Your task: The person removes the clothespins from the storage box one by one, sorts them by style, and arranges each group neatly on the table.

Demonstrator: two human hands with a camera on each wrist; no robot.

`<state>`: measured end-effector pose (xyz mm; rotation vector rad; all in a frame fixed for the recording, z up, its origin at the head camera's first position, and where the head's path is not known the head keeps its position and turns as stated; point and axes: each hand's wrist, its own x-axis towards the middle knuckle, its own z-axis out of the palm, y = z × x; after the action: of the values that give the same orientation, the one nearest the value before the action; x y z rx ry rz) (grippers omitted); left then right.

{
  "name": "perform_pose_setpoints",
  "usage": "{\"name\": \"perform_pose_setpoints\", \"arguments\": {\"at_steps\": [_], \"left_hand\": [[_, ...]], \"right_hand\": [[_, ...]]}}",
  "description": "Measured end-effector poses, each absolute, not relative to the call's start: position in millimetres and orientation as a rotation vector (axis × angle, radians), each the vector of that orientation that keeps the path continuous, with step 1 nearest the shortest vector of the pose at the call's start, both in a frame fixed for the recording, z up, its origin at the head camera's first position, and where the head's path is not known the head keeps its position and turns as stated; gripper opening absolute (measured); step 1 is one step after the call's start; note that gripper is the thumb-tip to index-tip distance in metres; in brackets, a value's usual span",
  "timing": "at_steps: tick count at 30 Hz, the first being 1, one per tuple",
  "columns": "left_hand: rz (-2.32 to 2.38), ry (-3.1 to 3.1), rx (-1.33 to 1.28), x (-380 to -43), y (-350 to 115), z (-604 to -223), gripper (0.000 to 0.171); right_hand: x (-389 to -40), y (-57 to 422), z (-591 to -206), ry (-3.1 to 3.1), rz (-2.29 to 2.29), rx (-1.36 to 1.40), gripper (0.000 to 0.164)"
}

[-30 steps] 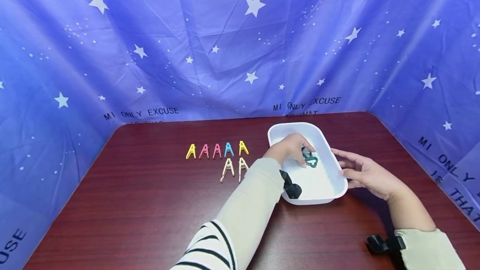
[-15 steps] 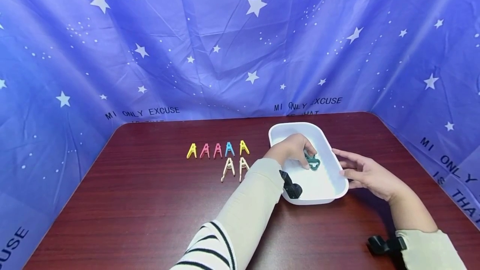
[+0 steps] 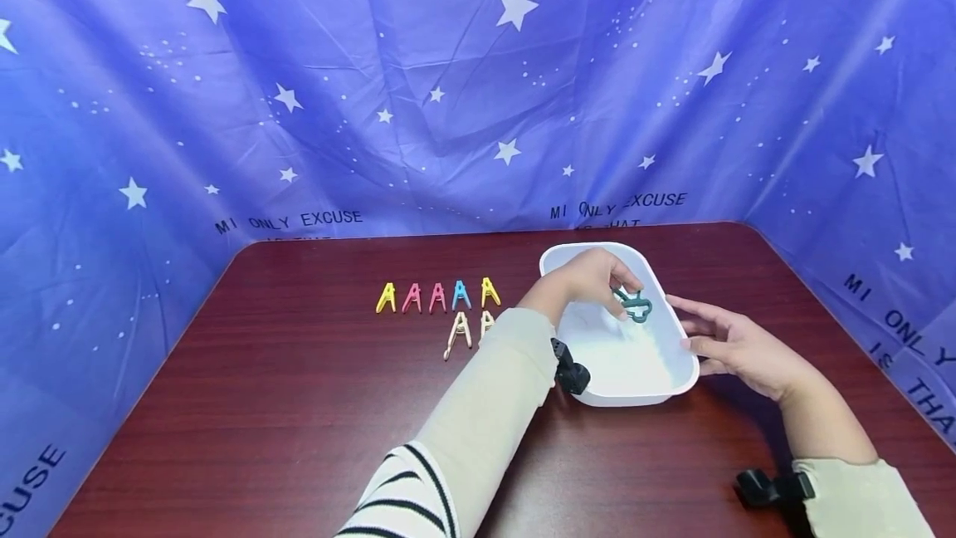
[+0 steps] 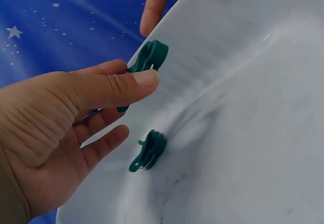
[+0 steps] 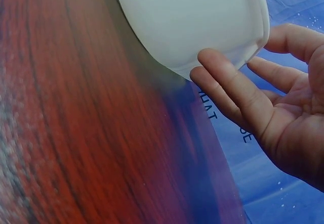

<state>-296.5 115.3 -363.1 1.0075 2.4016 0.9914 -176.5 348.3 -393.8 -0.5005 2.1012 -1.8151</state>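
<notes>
A white plastic basin (image 3: pixel 620 359) stands on the right half of the table. My left hand (image 3: pixel 597 276) is over it, pinching a dark green clip (image 4: pixel 158 53) between thumb and forefinger. Below those fingers, inside the basin, lies a second green clip (image 4: pixel 152 149). The other fingers of the left hand are spread and bear nothing. My right hand (image 3: pixel 747 351) is at the basin's right side, its extended fingers (image 5: pixel 223 80) touching the outer wall near the rim. Most of that side is screened from the head view by the hand.
Left of the basin is a row of clothespins: a yellow one (image 3: pixel 386 297), two pink ones, a blue one (image 3: pixel 460 295) and another yellow. Two beige clothespins lie below, one (image 3: pixel 488 322) partly behind the left sleeve. Starry blue cloth (image 3: pixel 358 106) surrounds the dark red table (image 3: pixel 284 405).
My left hand has risen slightly and shifted right and away from me, lifting a green clip from the basin floor. The right hand stays at the basin's side.
</notes>
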Motion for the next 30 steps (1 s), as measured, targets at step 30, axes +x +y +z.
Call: {"name": "perform_pose_setpoints", "arguments": {"at_steps": [30], "left_hand": [[1.510,2.357,1.055,-261.6,38.9,-362.1,0.064]], "right_hand": [[-176.9,347.9,-395.7,2.014,-1.868,-0.573,0.059]]}}
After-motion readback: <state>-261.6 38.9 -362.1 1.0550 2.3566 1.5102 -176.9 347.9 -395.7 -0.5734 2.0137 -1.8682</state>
